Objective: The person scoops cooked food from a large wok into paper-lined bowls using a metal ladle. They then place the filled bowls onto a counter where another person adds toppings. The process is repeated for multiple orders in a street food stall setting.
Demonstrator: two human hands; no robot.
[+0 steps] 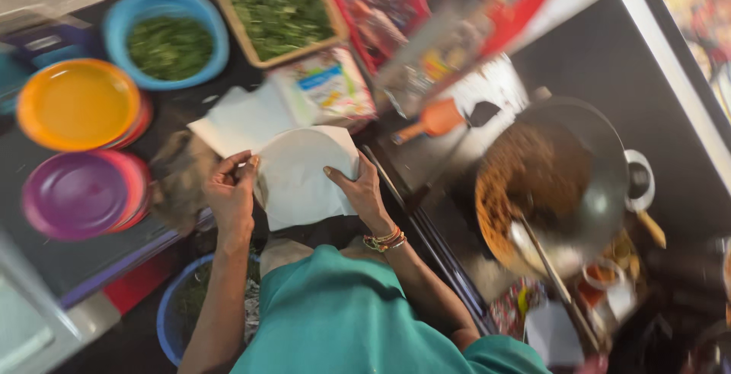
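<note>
Bright, even light from above, soft shadows only. Heavy motion blur all over my view, worst at top right and the wok [548,183]. White paper [301,176] slightly overexposed. Edges smeared, nothing sharp.

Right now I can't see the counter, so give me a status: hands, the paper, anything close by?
Left hand and right hand both grip the white paper sheet. Stacked plates left; wok with ladle right. Nothing blocking.
</note>
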